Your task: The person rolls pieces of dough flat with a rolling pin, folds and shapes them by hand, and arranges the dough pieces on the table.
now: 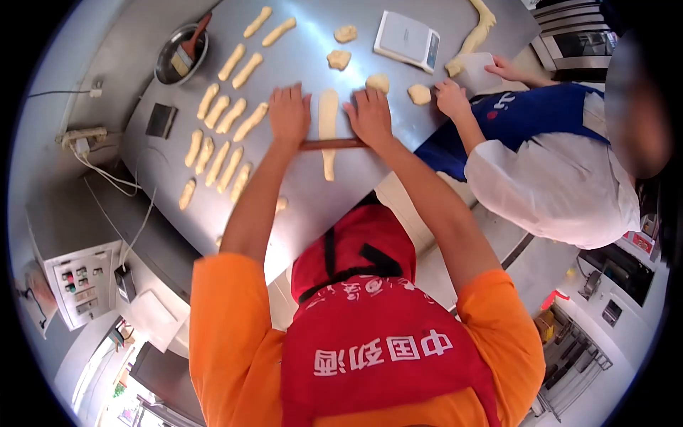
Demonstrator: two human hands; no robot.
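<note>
At your 12 o'clock, the rolling pin (334,144) lies across a flat dough strip (328,117) on the tabletop (299,65); your left hand (289,117) and right hand (371,117) sit over the pin's ends, fingers outstretched, each grip unclenched, dough sticks (231,115) toward 11 o'clock

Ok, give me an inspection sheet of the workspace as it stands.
Surface: metal table, shiny, with glare.
Job's things: rolling pin across a flattened dough strip; dough sticks in rows to the left; dough lumps by the scale.
Clutter: bowl holding a brush; small dark square object.
Hands: left hand and right hand backs up, fingers extended, either side of the dough strip; pin's ends hidden.
Cables: white cables hang from a power strip at the left wall.
Surroundings: co-worker close on the right; control panel at lower left.
</note>
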